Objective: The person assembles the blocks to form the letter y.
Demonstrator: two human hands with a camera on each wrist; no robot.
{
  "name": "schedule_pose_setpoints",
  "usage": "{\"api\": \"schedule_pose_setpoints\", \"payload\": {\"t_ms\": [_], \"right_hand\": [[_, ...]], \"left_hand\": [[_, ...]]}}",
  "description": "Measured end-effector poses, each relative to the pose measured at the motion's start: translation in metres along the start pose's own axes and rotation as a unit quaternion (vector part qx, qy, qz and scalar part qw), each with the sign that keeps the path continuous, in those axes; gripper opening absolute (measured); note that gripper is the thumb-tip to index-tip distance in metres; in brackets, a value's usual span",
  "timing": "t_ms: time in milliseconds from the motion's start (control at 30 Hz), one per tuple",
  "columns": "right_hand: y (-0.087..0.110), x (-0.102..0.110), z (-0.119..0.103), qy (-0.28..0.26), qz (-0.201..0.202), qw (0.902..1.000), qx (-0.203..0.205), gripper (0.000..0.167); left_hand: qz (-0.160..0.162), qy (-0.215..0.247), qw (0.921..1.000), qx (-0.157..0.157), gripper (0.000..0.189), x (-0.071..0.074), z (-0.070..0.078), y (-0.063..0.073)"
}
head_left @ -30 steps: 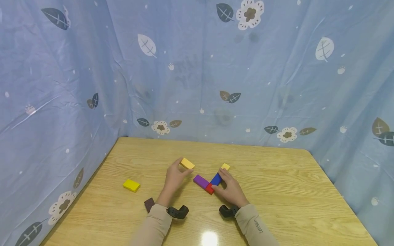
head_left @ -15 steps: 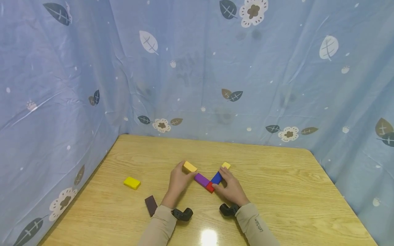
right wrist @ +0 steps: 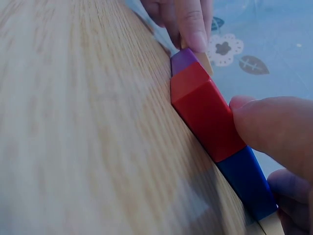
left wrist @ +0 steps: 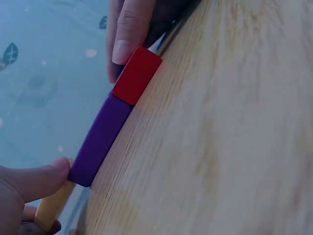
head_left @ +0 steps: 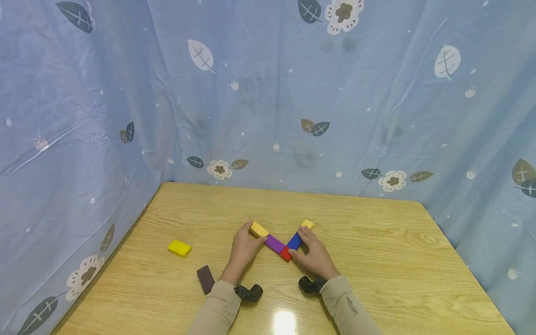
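Grasped by the left hand (head_left: 244, 246), an orange block (head_left: 259, 229) is pinched between thumb and fingers; the right hand (head_left: 316, 256) holds a blue block (head_left: 295, 242), its thumb against a red block (head_left: 285, 253). Across the wooden table (head_left: 398, 260), from left to right: a yellow block (head_left: 179, 248), lying apart; a dark brown block (head_left: 205, 279) beside the left sleeve (head_left: 217, 307); the orange block, in line with a purple block (head_left: 275, 244); the red block, forming a V's vertex and touching both purple and blue; the blue block, slanting away; and a pale yellow block (head_left: 307, 224) at its far end.
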State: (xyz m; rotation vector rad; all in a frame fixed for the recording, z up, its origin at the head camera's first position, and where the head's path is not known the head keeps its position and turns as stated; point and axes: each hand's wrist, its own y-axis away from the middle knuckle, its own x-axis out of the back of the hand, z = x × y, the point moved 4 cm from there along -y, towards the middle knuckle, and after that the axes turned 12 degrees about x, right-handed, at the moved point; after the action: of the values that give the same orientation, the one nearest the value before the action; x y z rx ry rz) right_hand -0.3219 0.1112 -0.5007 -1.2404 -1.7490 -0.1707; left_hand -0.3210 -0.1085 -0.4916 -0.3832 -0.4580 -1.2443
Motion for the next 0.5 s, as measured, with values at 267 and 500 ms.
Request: {"api": "schedule_pose_setpoints", "payload": {"t_ms": [267,500], "right_hand": [[-0.0002,-0.0008,0.0001,0.001,-0.001,1.0,0.002,0.074],[-0.0006,-0.0007,0.0007,0.003,-0.001,1.0,0.001,0.074]], "left_hand": [[-0.011,-0.016,0.9998,-0.01,0.067,0.0012,-0.0066,-0.0005],[-0.017,-0.015,0.9997,-0.012,0.067,-0.0006,-0.0092,-0.0027]]}}
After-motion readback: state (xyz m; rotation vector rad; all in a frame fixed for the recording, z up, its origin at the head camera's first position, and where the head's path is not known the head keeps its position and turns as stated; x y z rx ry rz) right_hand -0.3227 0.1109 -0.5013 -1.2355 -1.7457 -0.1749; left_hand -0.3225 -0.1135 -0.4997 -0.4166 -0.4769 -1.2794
